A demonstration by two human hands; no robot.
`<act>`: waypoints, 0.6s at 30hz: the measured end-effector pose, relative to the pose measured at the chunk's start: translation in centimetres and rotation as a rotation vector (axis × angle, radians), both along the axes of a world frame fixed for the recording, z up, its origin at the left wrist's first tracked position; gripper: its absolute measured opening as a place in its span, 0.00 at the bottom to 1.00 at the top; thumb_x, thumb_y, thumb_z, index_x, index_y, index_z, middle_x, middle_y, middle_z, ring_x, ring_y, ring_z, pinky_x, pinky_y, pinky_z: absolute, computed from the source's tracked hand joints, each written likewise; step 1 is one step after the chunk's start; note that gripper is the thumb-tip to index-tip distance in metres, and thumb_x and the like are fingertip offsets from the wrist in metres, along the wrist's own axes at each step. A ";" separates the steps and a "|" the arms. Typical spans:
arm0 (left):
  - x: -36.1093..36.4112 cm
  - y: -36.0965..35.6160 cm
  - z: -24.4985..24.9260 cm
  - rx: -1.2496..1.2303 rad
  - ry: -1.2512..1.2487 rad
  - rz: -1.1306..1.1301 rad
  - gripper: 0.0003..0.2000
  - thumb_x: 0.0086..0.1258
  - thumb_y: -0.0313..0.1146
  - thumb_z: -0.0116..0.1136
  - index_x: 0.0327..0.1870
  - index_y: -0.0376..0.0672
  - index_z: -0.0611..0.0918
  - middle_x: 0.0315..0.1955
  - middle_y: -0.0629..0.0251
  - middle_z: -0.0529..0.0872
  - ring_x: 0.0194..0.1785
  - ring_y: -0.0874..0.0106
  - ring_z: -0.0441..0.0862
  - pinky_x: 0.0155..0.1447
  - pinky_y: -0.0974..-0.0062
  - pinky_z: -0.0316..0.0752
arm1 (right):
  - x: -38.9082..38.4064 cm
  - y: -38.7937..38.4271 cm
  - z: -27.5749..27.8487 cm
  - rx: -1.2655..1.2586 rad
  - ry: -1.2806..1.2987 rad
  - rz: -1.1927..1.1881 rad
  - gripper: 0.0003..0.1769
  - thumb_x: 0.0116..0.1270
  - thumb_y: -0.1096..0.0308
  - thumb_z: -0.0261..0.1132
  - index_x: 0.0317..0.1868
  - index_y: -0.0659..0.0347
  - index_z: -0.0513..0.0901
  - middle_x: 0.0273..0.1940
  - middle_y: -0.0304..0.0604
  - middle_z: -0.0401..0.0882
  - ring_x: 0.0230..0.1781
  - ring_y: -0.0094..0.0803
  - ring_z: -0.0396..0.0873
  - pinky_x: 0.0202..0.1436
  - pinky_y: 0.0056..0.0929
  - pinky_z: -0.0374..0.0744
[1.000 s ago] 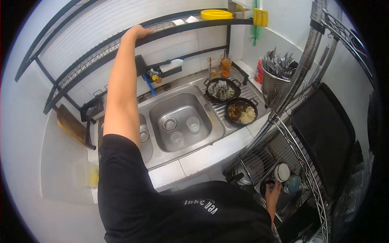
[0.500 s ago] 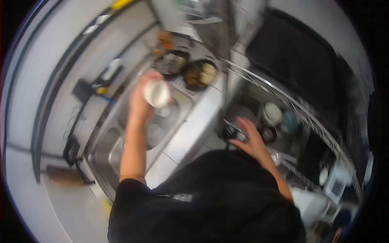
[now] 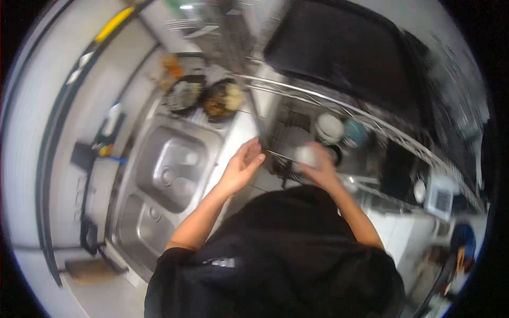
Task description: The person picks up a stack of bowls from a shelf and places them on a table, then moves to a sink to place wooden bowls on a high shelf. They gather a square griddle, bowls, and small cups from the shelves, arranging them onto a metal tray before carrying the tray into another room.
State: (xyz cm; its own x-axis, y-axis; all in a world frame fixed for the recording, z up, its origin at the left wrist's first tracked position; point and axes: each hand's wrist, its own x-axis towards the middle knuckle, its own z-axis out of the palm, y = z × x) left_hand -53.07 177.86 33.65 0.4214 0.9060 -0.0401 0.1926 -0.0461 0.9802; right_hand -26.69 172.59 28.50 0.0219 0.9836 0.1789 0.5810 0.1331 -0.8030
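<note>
A small white cup (image 3: 306,155), blurred by motion, is in my right hand (image 3: 322,168) at the front edge of the wire rack. My fingers and thumb close around its side. To the left of it, my left hand (image 3: 243,167) holds nothing; its thumb and fingers are apart, above the strip between the white tiled counter and the rack. Just beyond my right hand, a white bowl (image 3: 330,129) and a teal bowl (image 3: 356,132) sit on the rack shelf (image 3: 366,168). A dark round dish next to the cup is partly hidden by my fingers.
The steel double sink (image 3: 216,142) lies to the left. Behind it stand two dark dishes, one with brown and pale contents (image 3: 222,99), the other with greyish contents (image 3: 184,95). A metal rail (image 3: 339,103) crosses above the shelf, below a large black tray (image 3: 344,45).
My left hand, which held a white cup over the sink, has come right and is empty. My right hand, empty before, now holds a white cup. The view has shifted.
</note>
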 end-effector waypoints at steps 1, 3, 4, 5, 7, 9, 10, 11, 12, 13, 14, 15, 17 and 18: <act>-1.7 0.9 3.8 0.417 0.278 0.118 0.26 0.67 0.33 0.60 0.65 0.37 0.68 0.58 0.54 0.76 0.62 0.62 0.72 0.64 0.66 0.67 | 2.5 0.0 -1.6 -0.035 -0.050 -0.096 0.38 0.53 0.59 0.72 0.63 0.61 0.67 0.57 0.54 0.71 0.59 0.49 0.70 0.63 0.40 0.69; -6.2 3.4 9.3 0.947 0.328 0.390 0.21 0.64 0.30 0.61 0.58 0.39 0.75 0.57 0.55 0.76 0.62 0.61 0.72 0.65 0.65 0.66 | 8.6 -0.2 -6.0 -0.046 -0.181 -0.256 0.39 0.54 0.64 0.70 0.65 0.64 0.65 0.62 0.57 0.67 0.63 0.50 0.66 0.66 0.42 0.64; -8.6 4.6 12.2 1.008 0.307 0.551 0.20 0.63 0.30 0.62 0.57 0.39 0.75 0.56 0.55 0.77 0.60 0.61 0.74 0.64 0.65 0.66 | 11.0 -0.5 -6.0 -0.149 -0.273 -0.290 0.38 0.55 0.66 0.69 0.66 0.65 0.64 0.64 0.60 0.65 0.65 0.54 0.63 0.67 0.43 0.63; -10.9 5.7 15.7 1.112 0.376 0.717 0.21 0.63 0.30 0.62 0.57 0.38 0.75 0.54 0.55 0.78 0.59 0.62 0.74 0.63 0.65 0.67 | 13.4 -0.9 -7.8 -0.200 -0.435 -0.383 0.39 0.56 0.68 0.68 0.67 0.64 0.62 0.64 0.62 0.63 0.65 0.59 0.62 0.67 0.43 0.63; -16.1 9.0 22.0 1.422 0.524 0.965 0.22 0.63 0.34 0.62 0.57 0.36 0.74 0.51 0.54 0.80 0.55 0.62 0.76 0.60 0.65 0.67 | 16.4 -0.6 -10.3 -0.447 -0.488 -0.503 0.42 0.55 0.69 0.69 0.68 0.65 0.59 0.64 0.66 0.62 0.65 0.61 0.62 0.68 0.46 0.64; -22.2 12.6 27.1 1.530 0.759 1.154 0.29 0.62 0.43 0.62 0.59 0.31 0.70 0.49 0.46 0.78 0.55 0.52 0.70 0.62 0.57 0.62 | 16.7 -0.9 -10.1 -0.551 -0.451 -0.533 0.43 0.54 0.69 0.69 0.68 0.66 0.58 0.64 0.67 0.62 0.65 0.60 0.63 0.67 0.46 0.66; -25.4 14.8 28.9 1.459 0.929 1.247 0.33 0.62 0.48 0.60 0.59 0.29 0.68 0.48 0.40 0.78 0.55 0.49 0.71 0.61 0.54 0.63 | 17.3 -1.0 -11.3 -0.577 -0.531 -0.461 0.43 0.54 0.70 0.70 0.68 0.66 0.58 0.64 0.67 0.62 0.64 0.60 0.64 0.66 0.46 0.68; -26.9 16.1 30.9 1.087 1.072 1.398 0.37 0.62 0.55 0.56 0.62 0.29 0.67 0.49 0.36 0.78 0.57 0.44 0.70 0.62 0.53 0.64 | 18.1 -0.8 -12.9 -0.599 -0.609 -0.389 0.44 0.54 0.71 0.70 0.68 0.66 0.57 0.64 0.66 0.62 0.64 0.59 0.65 0.65 0.45 0.70; -28.2 17.3 32.5 0.805 1.066 1.396 0.41 0.61 0.59 0.55 0.63 0.29 0.65 0.52 0.36 0.77 0.59 0.39 0.68 0.62 0.50 0.64 | 18.5 -0.5 -14.8 -0.591 -0.605 -0.395 0.44 0.54 0.71 0.70 0.68 0.66 0.57 0.64 0.66 0.62 0.64 0.59 0.65 0.65 0.45 0.70; -29.6 18.8 33.5 0.615 1.057 1.379 0.41 0.59 0.60 0.57 0.62 0.28 0.68 0.53 0.36 0.77 0.60 0.41 0.70 0.61 0.52 0.68 | 18.8 0.0 -16.7 -0.617 -0.614 -0.371 0.44 0.53 0.70 0.71 0.68 0.66 0.57 0.64 0.66 0.62 0.64 0.59 0.65 0.65 0.44 0.70; -31.4 20.9 33.9 0.622 1.049 1.379 0.41 0.59 0.60 0.57 0.62 0.28 0.68 0.53 0.36 0.77 0.60 0.41 0.70 0.61 0.52 0.68 | 19.0 0.3 -17.5 -0.645 -0.622 -0.348 0.45 0.53 0.69 0.72 0.68 0.66 0.57 0.64 0.65 0.62 0.64 0.58 0.65 0.64 0.43 0.71; -33.4 23.2 33.7 0.530 1.078 1.304 0.41 0.57 0.60 0.59 0.60 0.29 0.70 0.54 0.36 0.76 0.59 0.43 0.73 0.61 0.55 0.69 | 18.6 0.1 -16.7 -0.706 -0.620 -0.348 0.48 0.52 0.65 0.73 0.70 0.64 0.56 0.65 0.66 0.60 0.64 0.57 0.65 0.68 0.41 0.68; -33.6 24.9 33.4 0.431 1.179 1.258 0.36 0.53 0.58 0.63 0.52 0.30 0.79 0.53 0.38 0.78 0.57 0.52 0.78 0.60 0.63 0.73 | 16.9 0.0 -13.5 -0.749 -0.662 -0.350 0.49 0.53 0.63 0.73 0.71 0.63 0.54 0.66 0.65 0.59 0.64 0.58 0.65 0.68 0.41 0.67; -33.2 24.7 33.5 0.435 1.171 1.250 0.36 0.53 0.58 0.63 0.52 0.30 0.79 0.53 0.38 0.78 0.57 0.52 0.78 0.60 0.63 0.73 | 16.0 -0.2 -11.5 -0.796 -0.705 -0.344 0.51 0.53 0.61 0.74 0.72 0.62 0.53 0.67 0.64 0.58 0.64 0.59 0.65 0.69 0.40 0.66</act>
State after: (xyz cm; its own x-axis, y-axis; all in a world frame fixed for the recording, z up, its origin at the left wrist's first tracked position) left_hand -86.25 202.59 67.14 -0.5382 0.6602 0.5239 0.8403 0.4686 0.2727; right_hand -10.72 172.41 17.03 0.4569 0.7844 -0.4196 0.8472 -0.5275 -0.0637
